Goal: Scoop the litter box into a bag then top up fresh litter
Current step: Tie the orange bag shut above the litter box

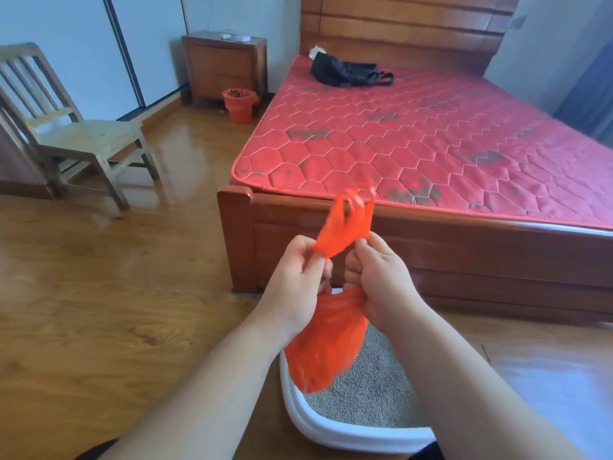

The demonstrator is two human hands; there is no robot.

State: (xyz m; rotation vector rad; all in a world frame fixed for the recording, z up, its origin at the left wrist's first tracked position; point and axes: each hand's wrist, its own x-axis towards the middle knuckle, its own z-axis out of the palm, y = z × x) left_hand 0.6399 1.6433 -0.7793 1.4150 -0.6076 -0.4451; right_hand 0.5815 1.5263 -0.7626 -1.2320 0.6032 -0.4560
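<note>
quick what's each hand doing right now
Left hand: closed, pinching the orange bag.
Right hand: closed, gripping the same bag.

orange bag (326, 343), white litter box (331, 429), grey litter (374, 393)

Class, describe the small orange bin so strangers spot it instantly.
Find the red quilted mattress. Beyond its far left corner stands a brown wooden cabinet. The small orange plastic bin sits on the floor before it, unlike the hand-held orange plastic bag.

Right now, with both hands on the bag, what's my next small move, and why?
Probably draw the left hand and right hand apart to open the bag: both pinch its top, and it hangs bunched shut above the litter box, so nothing can go in yet.
</note>
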